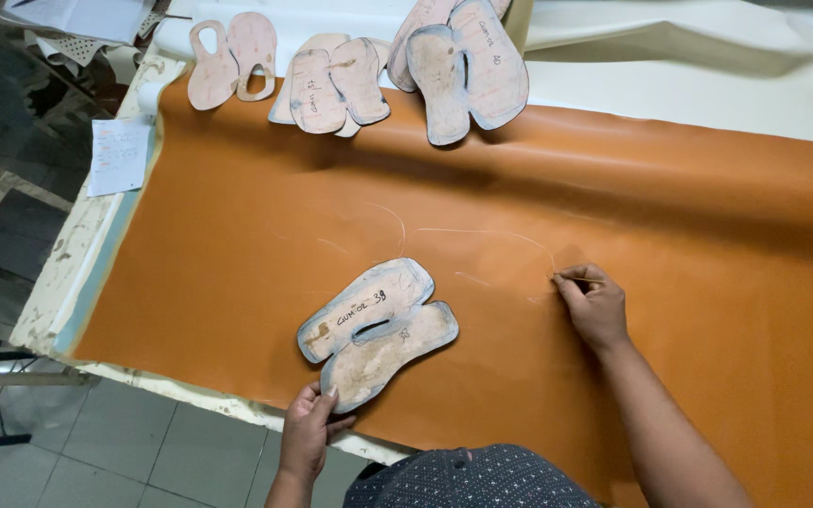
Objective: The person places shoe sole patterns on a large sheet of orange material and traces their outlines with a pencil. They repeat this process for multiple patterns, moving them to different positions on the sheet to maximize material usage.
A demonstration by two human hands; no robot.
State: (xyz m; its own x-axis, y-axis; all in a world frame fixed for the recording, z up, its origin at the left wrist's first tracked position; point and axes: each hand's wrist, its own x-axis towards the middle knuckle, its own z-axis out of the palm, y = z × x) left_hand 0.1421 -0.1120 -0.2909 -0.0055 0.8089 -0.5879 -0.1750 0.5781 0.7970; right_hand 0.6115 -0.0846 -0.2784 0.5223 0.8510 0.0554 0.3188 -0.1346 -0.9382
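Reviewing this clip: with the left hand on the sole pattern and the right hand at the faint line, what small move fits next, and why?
Probably slide the sole pattern rightward under the marking tip. The left hand pinches only its near end, it lies apart from the right hand, and the traced line on the orange sheet sits beyond it.

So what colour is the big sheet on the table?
Orange-brown sheet, seen best in the head view.

I see three sets of spare cardboard patterns (359, 80) along the far edge of the surface (68, 273). A white paper note (119, 155) lies left of them, cream sheet material (689, 80) to their right, grey floor tiles (96, 452) below the surface.
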